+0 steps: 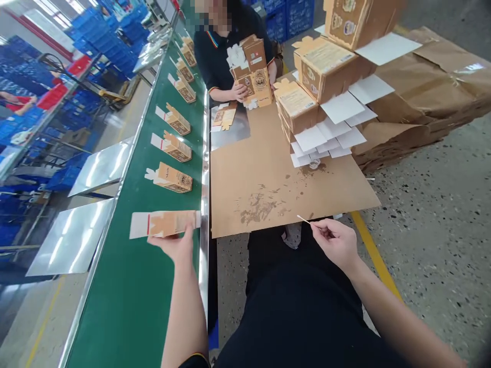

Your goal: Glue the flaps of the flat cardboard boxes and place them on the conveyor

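Over the near part of the green conveyor belt (126,306), my left hand (174,243) grips a small carton (169,223) with its white flap pointing left. My right hand (335,240) pinches a thin cotton swab (304,219) by one end, just off the near edge of the brown cardboard sheet (245,168). Dark wet marks (261,207) spot that sheet. A small clear cup (314,164) sits partly under the white flaps of stacked cartons (297,110) on the sheet. Farther along the belt stands another carton (174,177) with its flaps up.
Several more cartons (178,120) line the belt. Across the sheet a co-worker (238,56) holds flat cartons (255,76). A wrapped brown pile (429,97) lies at the right. Metal plates (72,240) flank the belt's left side, with blue crates (88,30) beyond.
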A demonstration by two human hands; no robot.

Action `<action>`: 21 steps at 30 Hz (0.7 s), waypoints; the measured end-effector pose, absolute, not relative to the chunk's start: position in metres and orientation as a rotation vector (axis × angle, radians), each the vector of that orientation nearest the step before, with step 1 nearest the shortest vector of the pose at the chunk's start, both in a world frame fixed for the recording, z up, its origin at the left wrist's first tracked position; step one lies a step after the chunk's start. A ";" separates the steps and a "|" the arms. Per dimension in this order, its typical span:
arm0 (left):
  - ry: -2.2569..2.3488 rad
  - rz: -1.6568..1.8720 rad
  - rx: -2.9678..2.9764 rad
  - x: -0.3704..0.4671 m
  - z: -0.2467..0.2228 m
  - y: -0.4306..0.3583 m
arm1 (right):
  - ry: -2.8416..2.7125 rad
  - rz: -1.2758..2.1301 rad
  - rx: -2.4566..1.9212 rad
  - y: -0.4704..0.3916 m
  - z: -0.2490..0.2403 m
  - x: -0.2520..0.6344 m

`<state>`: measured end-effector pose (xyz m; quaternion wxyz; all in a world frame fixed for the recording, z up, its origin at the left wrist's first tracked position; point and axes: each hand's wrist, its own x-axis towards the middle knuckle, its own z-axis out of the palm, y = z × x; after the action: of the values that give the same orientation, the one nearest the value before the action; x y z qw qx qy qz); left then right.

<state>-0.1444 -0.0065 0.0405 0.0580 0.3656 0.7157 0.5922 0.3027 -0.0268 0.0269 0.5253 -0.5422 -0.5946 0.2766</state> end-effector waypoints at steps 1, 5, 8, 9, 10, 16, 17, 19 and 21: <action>2.243 1.787 1.050 -0.162 0.040 -0.016 | -1.434 0.663 -1.282 -0.024 0.027 0.302; 2.469 1.628 0.827 -0.194 0.032 -0.038 | -1.489 0.662 -1.238 -0.014 0.026 0.299; 2.507 1.503 0.745 -0.198 0.027 -0.039 | -1.519 0.651 -1.245 -0.008 0.024 0.298; 2.516 1.465 0.751 -0.200 0.026 -0.039 | -1.529 0.649 -1.243 -0.006 0.023 0.298; 2.529 1.428 0.769 -0.202 0.026 -0.038 | -1.540 0.651 -1.238 -0.005 0.023 0.298; 2.514 1.392 0.755 -0.211 0.023 -0.025 | -1.568 0.689 -1.178 -0.003 0.028 0.292; 2.481 1.427 0.732 -0.212 0.023 -0.021 | -1.564 0.695 -1.162 -0.003 0.029 0.289; 2.436 1.491 0.688 -0.216 0.022 -0.012 | -1.562 0.711 -1.135 -0.004 0.030 0.283; 2.413 1.518 0.667 -0.221 0.022 -0.005 | -1.557 0.725 -1.113 -0.002 0.031 0.279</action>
<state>-0.2214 -0.0047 0.0220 0.1067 0.2266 0.8194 0.5157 0.2789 -0.0022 0.0311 0.5204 -0.4643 -0.6496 0.3025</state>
